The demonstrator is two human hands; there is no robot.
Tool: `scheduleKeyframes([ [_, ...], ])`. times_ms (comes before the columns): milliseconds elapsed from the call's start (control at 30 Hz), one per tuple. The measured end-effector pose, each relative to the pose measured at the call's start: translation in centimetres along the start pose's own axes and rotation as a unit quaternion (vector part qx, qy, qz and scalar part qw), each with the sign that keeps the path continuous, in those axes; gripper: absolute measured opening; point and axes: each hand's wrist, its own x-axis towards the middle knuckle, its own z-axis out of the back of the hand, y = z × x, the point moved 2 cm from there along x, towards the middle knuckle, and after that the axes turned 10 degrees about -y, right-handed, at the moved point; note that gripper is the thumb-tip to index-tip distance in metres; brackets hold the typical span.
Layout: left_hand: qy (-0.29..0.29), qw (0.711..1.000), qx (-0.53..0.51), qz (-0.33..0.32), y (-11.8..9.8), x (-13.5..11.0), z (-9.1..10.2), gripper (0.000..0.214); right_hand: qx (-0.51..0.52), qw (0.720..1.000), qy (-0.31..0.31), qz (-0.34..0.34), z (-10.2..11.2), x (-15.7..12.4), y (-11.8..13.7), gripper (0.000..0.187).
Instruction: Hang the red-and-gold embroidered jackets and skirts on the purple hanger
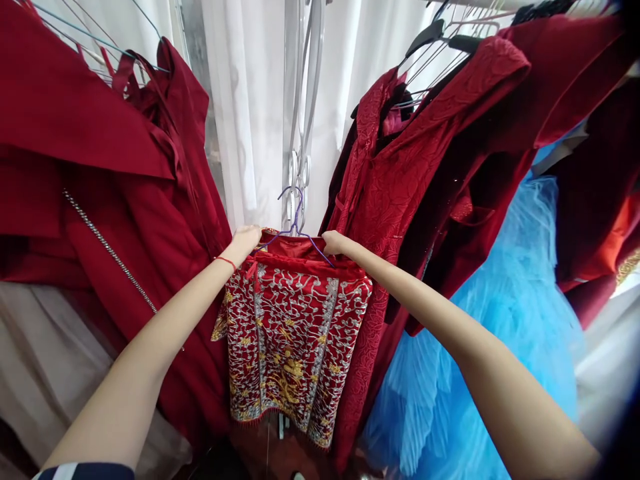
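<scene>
A red skirt [295,313], thick with silver and gold embroidery, hangs in front of me with a fringe along its lower edge. Inside its open waist sits a purple wire hanger [297,217], its hook pointing up. My left hand [247,241], with a red string at the wrist, is closed on the left side of the waistband. At the waistband's right side, my right hand [335,244] is closed as well. The fingertips of both hands are partly hidden by the cloth and the hands themselves.
Dark red dresses [135,200] hang close on the left. On the right are a patterned red dress [400,180] and a light blue tulle dress [480,333]. Behind the skirt stand a white metal rack [306,100] and white curtains [245,120].
</scene>
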Motion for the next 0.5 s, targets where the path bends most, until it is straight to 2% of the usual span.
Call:
scheduleKeyframes([
  [100, 0.009, 0.998, 0.035, -0.059, 0.9, -0.3, 1.0, 0.034, -0.019, 0.999, -0.048, 0.009, -0.3, -0.9, -1.1, 0.035],
  [167, 0.042, 0.993, 0.068, -0.089, 1.4, -0.3, 1.6, 0.037, -0.021, 0.997, -0.069, 0.030, -0.4, -1.3, -1.4, 0.037],
  [200, 0.063, 0.991, 0.082, -0.083, 1.5, -0.2, 1.9, 0.041, -0.020, 0.996, -0.073, 0.042, -0.4, -1.3, -1.4, 0.036],
  [367, 0.146, 0.983, 0.072, 0.087, 1.9, 0.4, 2.3, 0.058, -0.003, 0.994, -0.064, 0.087, 0.0, -0.1, -0.6, 0.029],
  [433, 0.155, 0.980, 0.058, 0.112, 2.2, 0.2, 2.0, 0.056, 0.008, 0.993, -0.066, 0.099, 0.3, 0.3, -0.3, 0.029],
  [500, 0.146, 0.984, 0.033, 0.099, 2.7, -0.1, 1.8, 0.048, 0.021, 0.992, -0.073, 0.105, 0.3, 0.3, -0.4, 0.037],
])
